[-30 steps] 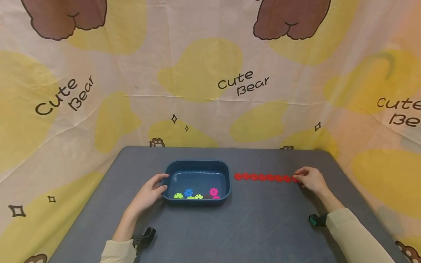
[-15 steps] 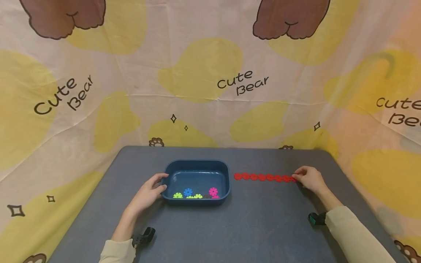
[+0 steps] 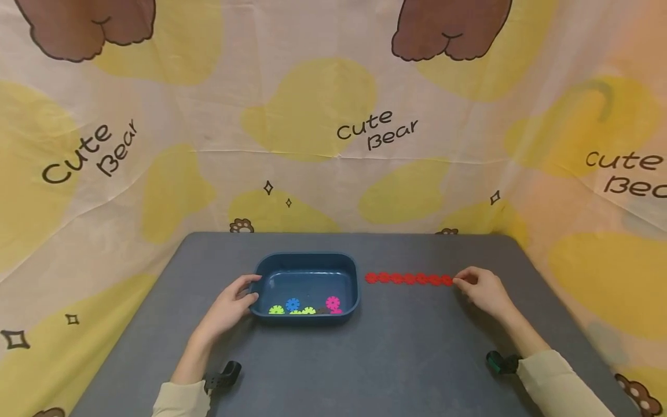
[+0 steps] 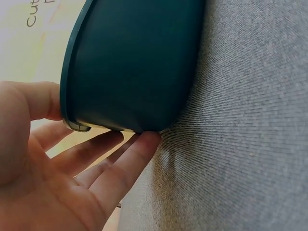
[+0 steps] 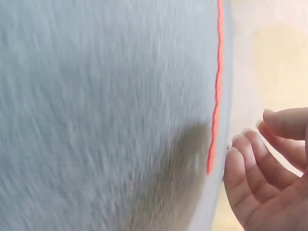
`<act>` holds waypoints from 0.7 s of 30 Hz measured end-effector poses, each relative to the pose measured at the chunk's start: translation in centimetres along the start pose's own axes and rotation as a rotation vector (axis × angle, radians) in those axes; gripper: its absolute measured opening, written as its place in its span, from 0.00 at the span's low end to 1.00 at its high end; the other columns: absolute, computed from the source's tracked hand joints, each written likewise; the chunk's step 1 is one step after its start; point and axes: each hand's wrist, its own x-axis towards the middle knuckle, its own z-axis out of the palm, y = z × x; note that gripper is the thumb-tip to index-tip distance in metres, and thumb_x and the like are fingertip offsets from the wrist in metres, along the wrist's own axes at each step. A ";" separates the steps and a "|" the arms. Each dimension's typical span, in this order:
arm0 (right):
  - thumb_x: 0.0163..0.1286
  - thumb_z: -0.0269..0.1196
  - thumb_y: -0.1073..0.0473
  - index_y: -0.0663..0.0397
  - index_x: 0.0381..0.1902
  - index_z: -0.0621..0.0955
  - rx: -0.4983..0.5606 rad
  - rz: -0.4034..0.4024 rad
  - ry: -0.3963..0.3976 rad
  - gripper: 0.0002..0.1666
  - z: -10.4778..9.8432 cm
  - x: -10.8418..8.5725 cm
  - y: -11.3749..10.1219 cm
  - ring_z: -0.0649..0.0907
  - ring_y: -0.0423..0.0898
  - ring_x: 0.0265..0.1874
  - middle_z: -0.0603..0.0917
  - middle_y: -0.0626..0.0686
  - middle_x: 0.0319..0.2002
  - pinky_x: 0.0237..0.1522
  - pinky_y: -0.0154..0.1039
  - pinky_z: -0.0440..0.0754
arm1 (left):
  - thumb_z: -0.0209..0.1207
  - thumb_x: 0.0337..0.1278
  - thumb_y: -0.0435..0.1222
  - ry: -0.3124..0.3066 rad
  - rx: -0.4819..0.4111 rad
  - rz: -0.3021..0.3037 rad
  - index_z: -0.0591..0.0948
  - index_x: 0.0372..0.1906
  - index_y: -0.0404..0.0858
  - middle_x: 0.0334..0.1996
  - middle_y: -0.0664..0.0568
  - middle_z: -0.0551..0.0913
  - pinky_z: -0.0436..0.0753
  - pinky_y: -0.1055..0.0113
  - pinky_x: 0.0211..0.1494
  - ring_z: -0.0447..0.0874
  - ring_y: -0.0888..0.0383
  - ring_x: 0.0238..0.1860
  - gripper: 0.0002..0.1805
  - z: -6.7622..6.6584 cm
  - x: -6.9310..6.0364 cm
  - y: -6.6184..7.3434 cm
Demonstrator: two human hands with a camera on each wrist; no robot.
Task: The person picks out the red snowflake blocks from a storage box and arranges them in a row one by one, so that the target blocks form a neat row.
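My left hand [image 3: 231, 301] grips the left end of a dark blue plastic bin [image 3: 358, 292], its thumb and fingers at the rim and outer wall. The left wrist view shows that bin's wall [image 4: 134, 62] with my left fingers [image 4: 127, 161] against it. Several red snowflake discs [image 3: 409, 279] lie in a line to the right of the bin. Beside the right end of this line is my right hand [image 3: 484, 289], fingers loosely bent. In the right wrist view the red row [image 5: 216, 96] stands apart from my right hand [image 5: 269, 168], and nothing shows between its fingers.
Inside the bin lie several loose discs: a blue one [image 3: 293, 304], pink ones [image 3: 332, 302] and yellow-green ones [image 3: 277, 310]. The grey table [image 3: 396, 359] ends at the back against a patterned cloth [image 3: 307, 110].
My right hand has come away from the end disc of the red row, after pressing it closer to the line. The left hand stays on the bin. The head view has shifted slightly.
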 end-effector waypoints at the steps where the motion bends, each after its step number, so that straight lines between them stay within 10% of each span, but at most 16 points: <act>1: 0.75 0.64 0.55 0.62 0.48 0.83 0.003 -0.005 0.001 0.14 0.2 -0.2 -0.4 0.83 0.49 0.27 0.86 0.56 0.34 0.27 0.41 0.81 | 0.52 0.75 0.35 0.002 0.003 0.001 0.67 0.73 0.38 0.75 0.30 0.60 0.82 0.45 0.56 0.66 0.32 0.71 0.26 -0.1 0.0 0.0; 14: 0.77 0.59 0.43 0.65 0.62 0.78 -0.214 -0.136 0.011 0.31 3.5 -1.9 -4.7 0.77 0.68 0.59 0.80 0.66 0.58 0.57 0.66 0.74 | 0.50 0.79 0.41 0.043 0.071 0.038 0.61 0.78 0.41 0.74 0.30 0.61 0.81 0.44 0.58 0.68 0.32 0.70 0.29 -0.2 -0.6 0.3; 21: 0.74 0.57 0.35 0.61 0.72 0.70 -0.395 -0.213 0.028 0.43 5.0 -3.4 -6.0 0.66 0.71 0.69 0.70 0.71 0.69 0.67 0.71 0.61 | 0.46 0.80 0.50 0.168 0.397 0.189 0.64 0.77 0.37 0.73 0.36 0.67 0.69 0.34 0.66 0.69 0.35 0.69 0.31 0.0 -2.6 0.9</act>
